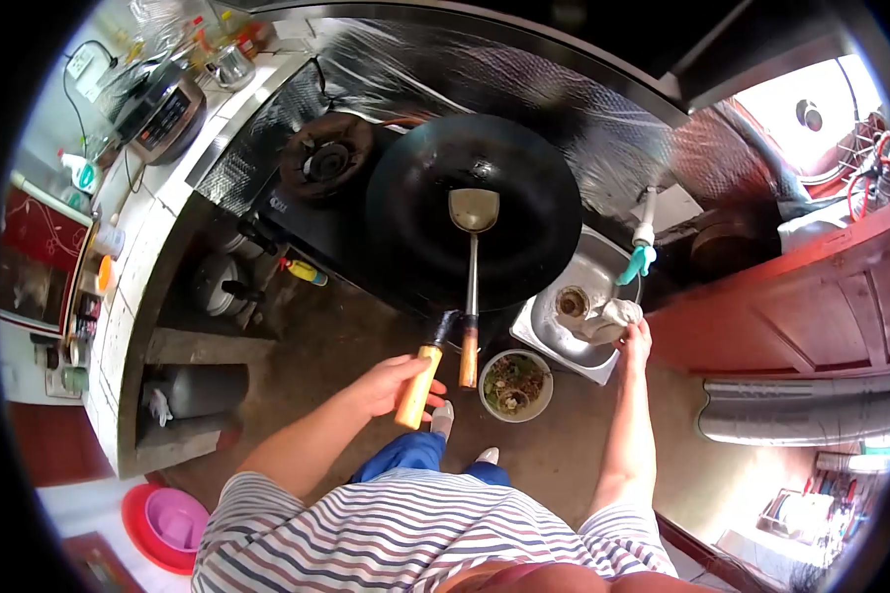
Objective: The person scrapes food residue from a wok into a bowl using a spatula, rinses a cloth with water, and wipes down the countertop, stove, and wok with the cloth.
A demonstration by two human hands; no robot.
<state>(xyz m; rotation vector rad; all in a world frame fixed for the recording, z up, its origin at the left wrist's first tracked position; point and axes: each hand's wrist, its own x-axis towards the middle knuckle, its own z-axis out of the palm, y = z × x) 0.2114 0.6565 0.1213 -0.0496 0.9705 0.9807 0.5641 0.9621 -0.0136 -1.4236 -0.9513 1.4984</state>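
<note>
A large black wok (pixel 396 212) sits on the stove, tilted slightly in view. Its light wooden handle points toward me, and my left hand (pixel 391 383) is closed around that handle. Inside the wok lies a spatula (pixel 475 210), whose brown wooden grip sticks out over the near rim beside my left hand. Over at the steel sink (pixel 588 267), my right hand (pixel 635 341) grips a crumpled whitish cloth (pixel 613 318). The cloth hangs over the basin near the drain (pixel 572 301). Part of the right hand's fingers is hidden by the cloth.
Below the sink, on the floor, stands a white bucket (pixel 517 385) with vegetable scraps. A faucet with a teal end (pixel 641 259) hangs above the basin. Left of the wok is a second burner (pixel 326 153). A red cabinet (pixel 761 287) borders the right side; a rice cooker (pixel 163 119) stands far left.
</note>
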